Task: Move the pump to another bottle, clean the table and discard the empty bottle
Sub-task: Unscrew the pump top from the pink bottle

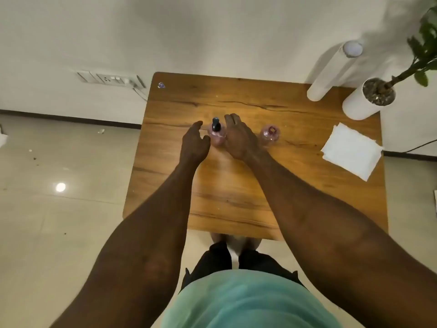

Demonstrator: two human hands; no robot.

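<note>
Looking down past a green shirt and two bare forearms reaching out over the wooden table [227, 197]. Left hand [195, 144] and right hand [238, 138] both sitting with fingers spread apart, cupping in toward the pink bottle [216, 138] from either side, not clamped on anything yet as far as can be told. Right hand looking like it's touching or just brushing the bottle's side, left hand just beside it with a sliver of gap. Bottle standing upright between the two palms, long axis vertical, black pump [216, 125] poking straight up out of the top. So probably one hand steadying the body, the other going up for the pump and twisting.

Just right of the right hand, second bottle [270, 133] standing open-necked, no pump. Further right, white folded tissue [352, 151] lying flat. Back corner holding a paper roll [331, 72] and a potted plant [369, 98].
</note>
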